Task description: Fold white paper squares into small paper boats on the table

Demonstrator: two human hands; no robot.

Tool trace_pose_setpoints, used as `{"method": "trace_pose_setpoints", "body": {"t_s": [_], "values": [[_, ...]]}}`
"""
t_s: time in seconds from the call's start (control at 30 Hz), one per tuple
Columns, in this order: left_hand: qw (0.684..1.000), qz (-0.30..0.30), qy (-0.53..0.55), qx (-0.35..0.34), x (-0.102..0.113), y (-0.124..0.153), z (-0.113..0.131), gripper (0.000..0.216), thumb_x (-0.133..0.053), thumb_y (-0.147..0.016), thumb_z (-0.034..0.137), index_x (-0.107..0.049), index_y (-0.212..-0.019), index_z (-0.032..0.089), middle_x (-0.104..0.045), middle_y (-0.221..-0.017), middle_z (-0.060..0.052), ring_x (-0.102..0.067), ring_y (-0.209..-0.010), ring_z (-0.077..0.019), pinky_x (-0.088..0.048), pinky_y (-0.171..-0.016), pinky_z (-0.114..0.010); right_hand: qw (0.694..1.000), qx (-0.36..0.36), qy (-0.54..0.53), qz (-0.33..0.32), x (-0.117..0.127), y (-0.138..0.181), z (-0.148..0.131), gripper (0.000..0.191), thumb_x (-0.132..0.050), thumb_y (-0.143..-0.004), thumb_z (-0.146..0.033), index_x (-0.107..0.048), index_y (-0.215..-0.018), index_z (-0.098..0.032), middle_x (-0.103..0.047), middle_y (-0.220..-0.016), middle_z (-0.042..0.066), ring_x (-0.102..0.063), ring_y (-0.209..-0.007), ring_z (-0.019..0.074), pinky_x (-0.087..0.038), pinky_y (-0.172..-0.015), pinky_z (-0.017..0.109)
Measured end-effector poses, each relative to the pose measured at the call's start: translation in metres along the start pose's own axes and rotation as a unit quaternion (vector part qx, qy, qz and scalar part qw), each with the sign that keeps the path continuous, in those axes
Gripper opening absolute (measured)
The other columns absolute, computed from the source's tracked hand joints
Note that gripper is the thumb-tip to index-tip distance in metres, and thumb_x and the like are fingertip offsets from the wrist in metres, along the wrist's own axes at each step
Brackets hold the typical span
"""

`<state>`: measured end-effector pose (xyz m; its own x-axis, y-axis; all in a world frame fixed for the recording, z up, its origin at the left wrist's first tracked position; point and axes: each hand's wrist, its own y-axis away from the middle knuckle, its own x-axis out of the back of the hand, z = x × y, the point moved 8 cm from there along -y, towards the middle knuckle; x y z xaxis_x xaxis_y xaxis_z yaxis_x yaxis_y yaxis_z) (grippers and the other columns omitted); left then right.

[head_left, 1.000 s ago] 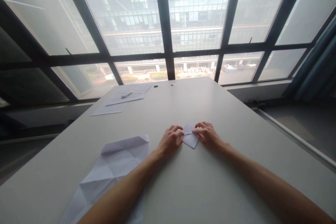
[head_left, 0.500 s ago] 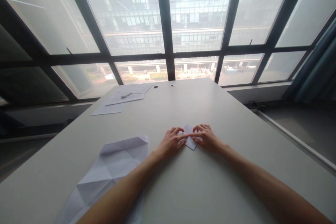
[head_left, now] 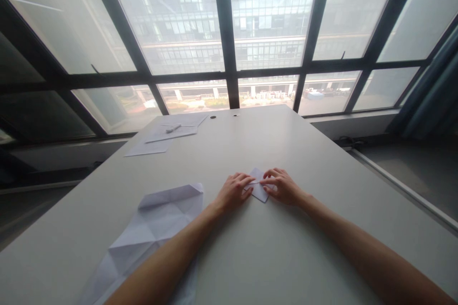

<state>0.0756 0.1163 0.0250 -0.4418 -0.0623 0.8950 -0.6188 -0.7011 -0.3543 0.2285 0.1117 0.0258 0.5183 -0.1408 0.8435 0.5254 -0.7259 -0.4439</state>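
Observation:
A small piece of folded white paper lies on the white table, one corner pointing toward me and another away. My left hand is on its left side, fingers curled over the edge and pressing it. From the right, my right hand grips the other side, thumb near the lower edge and index finger reaching to the middle. The fingertips of both hands are close together over the centre and cover parts of the folds.
A large creased sheet of paper lies at the left, partly under my left forearm. Farther back, flat white sheets carry a small pale object, perhaps a pen. The table ends before tall windows.
My left index finger has drawn back slightly from the paper's centre, where both index fingertips met. The folded paper stays in nearly the same place.

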Motion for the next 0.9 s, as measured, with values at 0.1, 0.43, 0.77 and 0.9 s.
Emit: {"method": "trace_pose_setpoints", "body": {"t_s": [0.1,0.43,0.77,0.9], "values": [[1.0,0.013,0.022,-0.002,0.001,-0.001,-0.002,0.021,-0.057,-0.095,0.025,-0.072,-0.11,0.028,-0.07,-0.114,-0.002,-0.058,-0.11,-0.0215,-0.043,-0.101,-0.037,1.0,-0.006,-0.004,0.006,0.0,-0.001,0.003,0.025,-0.066,-0.087,-0.022,-0.073,-0.11,-0.027,-0.071,-0.108,0.006,-0.061,-0.101,0.023,-0.041,-0.097,0.041],[0.999,0.026,0.03,0.001,0.002,0.0,-0.004,0.021,-0.058,-0.093,0.021,-0.074,-0.105,0.027,-0.069,-0.111,-0.003,-0.061,-0.105,-0.0213,-0.047,-0.097,-0.037,0.996,-0.054,0.005,0.074,0.011,0.001,0.015,0.016,-0.059,-0.09,-0.015,-0.074,-0.088,-0.022,-0.07,-0.092,0.005,-0.061,-0.088,0.0194,-0.045,-0.085,0.033],[0.998,0.041,0.05,0.002,0.003,-0.002,-0.007,0.017,-0.06,-0.09,0.017,-0.074,-0.099,0.024,-0.073,-0.109,-0.002,-0.064,-0.103,-0.0203,-0.048,-0.097,-0.035,0.994,-0.085,0.01,0.067,0.007,0.001,0.02,0.03,-0.057,-0.091,-0.017,-0.064,-0.063,-0.02,-0.068,-0.082,0.004,-0.06,-0.078,0.0161,-0.044,-0.073,0.027],[0.998,0.044,0.054,0.001,0.001,-0.002,-0.01,0.017,-0.06,-0.09,0.017,-0.075,-0.095,0.024,-0.074,-0.107,-0.002,-0.065,-0.101,-0.0201,-0.049,-0.095,-0.035,0.992,-0.107,0.014,0.072,0.009,0.002,0.024,0.031,-0.055,-0.093,-0.019,-0.064,-0.063,-0.02,-0.068,-0.081,0.003,-0.061,-0.076,0.0157,-0.044,-0.073,0.027]]}}
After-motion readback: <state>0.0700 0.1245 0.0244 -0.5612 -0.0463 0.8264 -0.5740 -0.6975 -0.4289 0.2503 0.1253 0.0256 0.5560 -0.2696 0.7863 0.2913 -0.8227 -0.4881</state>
